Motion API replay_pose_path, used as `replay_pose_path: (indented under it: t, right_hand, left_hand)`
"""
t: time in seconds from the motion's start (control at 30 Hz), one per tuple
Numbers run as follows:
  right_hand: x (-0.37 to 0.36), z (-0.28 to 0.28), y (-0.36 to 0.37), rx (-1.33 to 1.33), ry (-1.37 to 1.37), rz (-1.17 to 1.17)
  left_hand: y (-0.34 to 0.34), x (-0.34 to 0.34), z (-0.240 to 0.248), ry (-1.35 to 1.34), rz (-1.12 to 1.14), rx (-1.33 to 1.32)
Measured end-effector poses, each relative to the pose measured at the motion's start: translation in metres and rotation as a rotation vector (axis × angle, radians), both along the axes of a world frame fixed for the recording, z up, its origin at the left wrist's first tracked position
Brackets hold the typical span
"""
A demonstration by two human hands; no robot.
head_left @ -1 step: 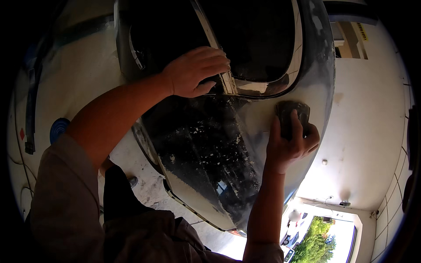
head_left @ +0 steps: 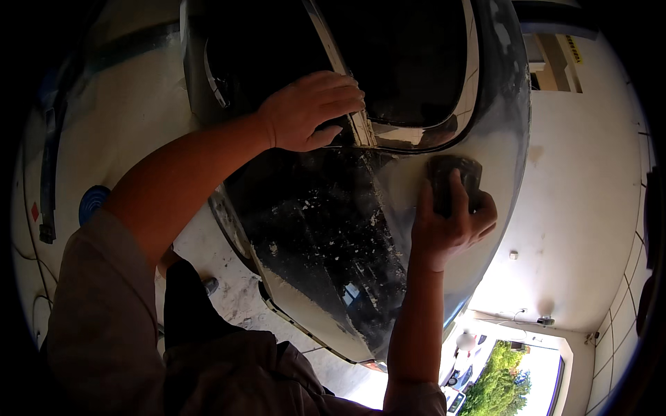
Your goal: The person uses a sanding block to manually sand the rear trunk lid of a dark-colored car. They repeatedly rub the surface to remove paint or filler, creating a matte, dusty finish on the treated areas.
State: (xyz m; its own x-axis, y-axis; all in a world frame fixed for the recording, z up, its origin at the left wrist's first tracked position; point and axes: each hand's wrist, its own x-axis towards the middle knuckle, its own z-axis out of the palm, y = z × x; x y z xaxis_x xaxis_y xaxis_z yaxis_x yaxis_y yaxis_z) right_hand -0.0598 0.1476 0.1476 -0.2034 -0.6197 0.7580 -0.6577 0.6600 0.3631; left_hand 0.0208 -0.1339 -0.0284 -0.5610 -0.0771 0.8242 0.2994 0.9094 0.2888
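A car body [head_left: 333, 229] fills the middle, its dark panel flecked with pale spots and its right part coated dull grey. My right hand [head_left: 454, 225] grips a dark, rounded block that looks like a sanding block [head_left: 454, 170]. The block lies against the grey area below the corner of the rear side window [head_left: 409, 69]. My left hand [head_left: 311, 111] rests on the light-coloured window pillar [head_left: 361, 128], fingers stretched out over it and thumb apart, holding nothing.
A pale wall [head_left: 576, 180] runs along the right side. At the lower right, a doorway opens onto green trees [head_left: 496, 381] and parked vehicles. A round blue object [head_left: 92, 204] is on the left, beyond my left arm. Cables [head_left: 38, 267] trail at the far left.
My right hand has slid slightly left and a little upward over the grey surface with the block. My left hand keeps its place on the pillar.
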Motion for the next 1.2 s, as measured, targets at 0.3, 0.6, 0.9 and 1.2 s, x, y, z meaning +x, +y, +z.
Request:
replay_pose_path:
  t: [0.3,0.6,0.9,1.2]
  right_hand:
    - [0.024,-0.023,-0.005,0.187,-0.075,0.06]
    - [0.031,-0.026,-0.006,0.25,-0.024,0.089]
    - [0.031,-0.019,-0.018,0.291,-0.116,0.119]
    - [0.024,-0.013,-0.017,0.242,-0.101,0.086]
  left_hand:
    - [0.0,-0.002,-0.001,0.017,-0.001,0.003]
    - [-0.001,-0.001,0.001,0.017,-0.024,0.02]
    - [-0.005,0.004,0.002,0.012,-0.013,0.012]
    - [-0.007,0.004,0.002,0.006,-0.02,0.031]
